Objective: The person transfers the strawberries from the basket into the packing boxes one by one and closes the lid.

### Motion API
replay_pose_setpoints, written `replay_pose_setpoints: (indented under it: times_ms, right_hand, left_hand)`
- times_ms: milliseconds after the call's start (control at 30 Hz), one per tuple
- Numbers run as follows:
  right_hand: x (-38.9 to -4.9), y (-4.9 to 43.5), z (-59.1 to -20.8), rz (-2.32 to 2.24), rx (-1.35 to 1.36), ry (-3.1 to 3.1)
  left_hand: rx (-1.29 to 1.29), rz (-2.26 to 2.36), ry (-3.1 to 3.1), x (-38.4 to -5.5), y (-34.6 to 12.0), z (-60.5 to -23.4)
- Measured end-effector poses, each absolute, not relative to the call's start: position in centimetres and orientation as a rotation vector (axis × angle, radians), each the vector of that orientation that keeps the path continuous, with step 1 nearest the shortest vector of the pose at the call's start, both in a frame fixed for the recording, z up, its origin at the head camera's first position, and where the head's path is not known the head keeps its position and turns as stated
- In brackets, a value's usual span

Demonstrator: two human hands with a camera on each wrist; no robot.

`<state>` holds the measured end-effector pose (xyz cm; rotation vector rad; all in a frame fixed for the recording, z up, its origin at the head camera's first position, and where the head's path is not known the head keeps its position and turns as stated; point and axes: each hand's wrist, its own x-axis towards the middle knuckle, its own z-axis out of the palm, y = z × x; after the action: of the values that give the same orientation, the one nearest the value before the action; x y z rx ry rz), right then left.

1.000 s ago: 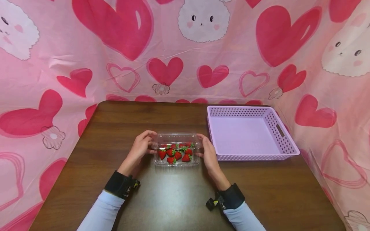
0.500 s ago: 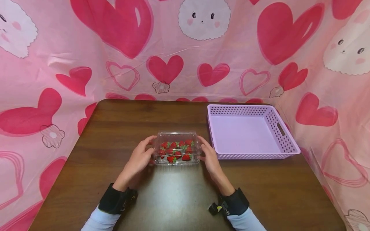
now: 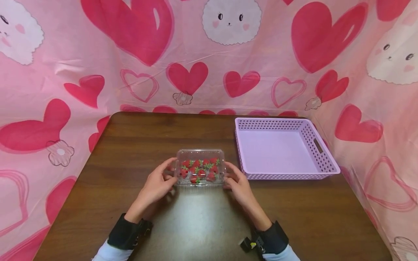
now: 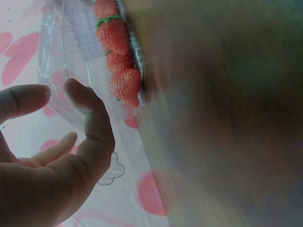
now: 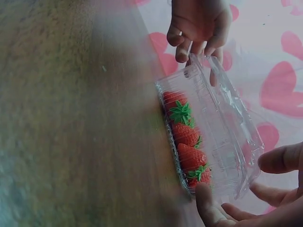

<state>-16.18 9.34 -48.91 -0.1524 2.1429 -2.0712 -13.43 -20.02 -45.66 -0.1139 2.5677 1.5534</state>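
In the head view a clear plastic clamshell box (image 3: 200, 154) stands on the table, its lid down over several red strawberries (image 3: 196, 169) with green leaves. My left hand (image 3: 157, 183) grips the box's left end, thumb at the near corner. At the opposite end my right hand (image 3: 240, 186) holds it the same way. The left wrist view has the left thumb and a finger bent at the lid's rim. A narrow gap between lid and base seems to show in the right wrist view, where the right hand's fingers (image 5: 279, 161) touch the box's end.
A lilac perforated basket (image 3: 281, 152) stands at the back right, close beyond my right hand. The brown wooden table (image 3: 196, 224) carries everything. Pink heart-printed cloth (image 3: 189, 40) hangs behind and along both sides.
The lid has swung down toward me and now covers the strawberries. Both hands have shifted slightly nearer, with the thumbs now at the box's near corners.
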Motion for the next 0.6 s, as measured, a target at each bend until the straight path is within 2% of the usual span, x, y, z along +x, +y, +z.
replay_pose_setpoints:
  times_ms: [333, 600]
  right_hand:
    - [-15.89, 9.39, -48.66, -1.961, -0.008, 2.221]
    - [-15.67, 9.75, -48.83, -1.998, 0.041, 1.946]
  left_hand:
    - [-0.192, 1.646, 2.445, -13.46, -19.65, -46.11]
    - [-0.207, 1.679, 2.292, -13.48, -19.45, -46.21]
